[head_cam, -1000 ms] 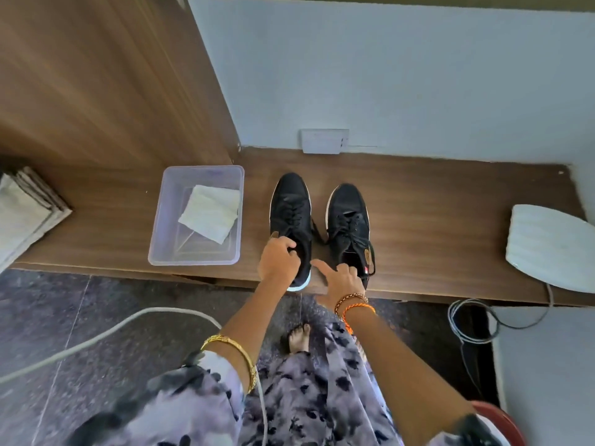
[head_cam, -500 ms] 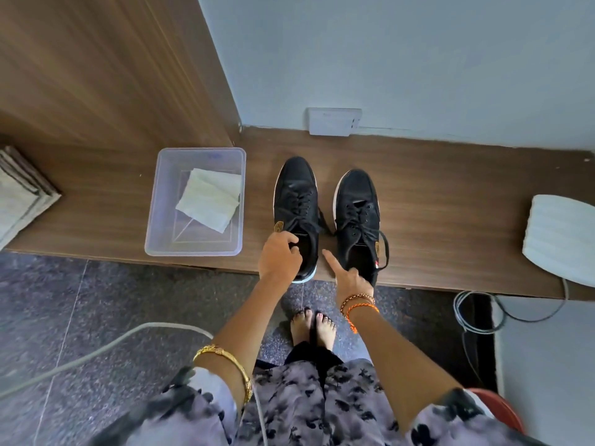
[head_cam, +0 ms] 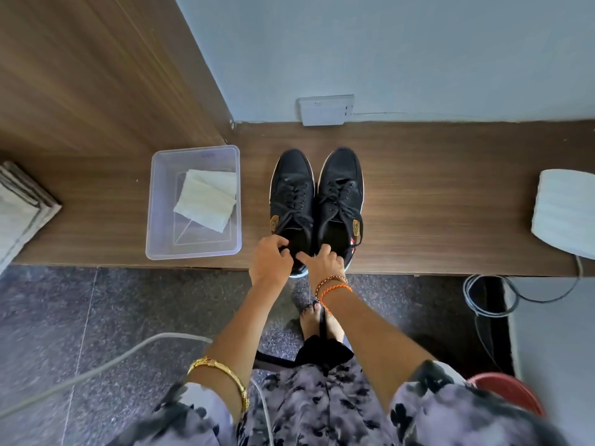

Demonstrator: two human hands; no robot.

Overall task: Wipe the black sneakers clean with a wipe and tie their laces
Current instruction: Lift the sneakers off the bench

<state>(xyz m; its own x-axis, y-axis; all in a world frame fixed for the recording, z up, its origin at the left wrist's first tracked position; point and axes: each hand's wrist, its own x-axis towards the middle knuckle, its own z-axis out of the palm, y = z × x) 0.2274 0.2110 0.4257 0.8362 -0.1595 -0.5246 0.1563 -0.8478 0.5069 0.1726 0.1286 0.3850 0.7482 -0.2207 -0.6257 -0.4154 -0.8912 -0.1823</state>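
The left hand curls its fingers over the heel collar of the left sneaker. The right hand hooks fingers into the heel of the right sneaker. Both shoes stand side by side, touching, on the wooden ledge. This looks like positioning before cleaning; next comes reaching to nine o'clock for the wipe in the plastic tub. Count: two sneakers, one wipe, one tub, laces loose on both.
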